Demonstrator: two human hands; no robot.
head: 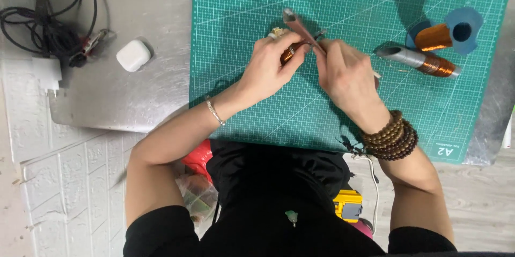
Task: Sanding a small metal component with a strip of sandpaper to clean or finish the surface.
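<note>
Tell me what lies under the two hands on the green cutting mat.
Under the left hand and right hand shows the green cutting mat. The small copper-wound piece they hold is mostly covered by fingers.

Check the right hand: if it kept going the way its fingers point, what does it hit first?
The right hand points up and left toward the left hand. First in its line is the small copper coil that both hands pinch, then the left hand's fingers. They look already touching, though depth is unclear.
</note>
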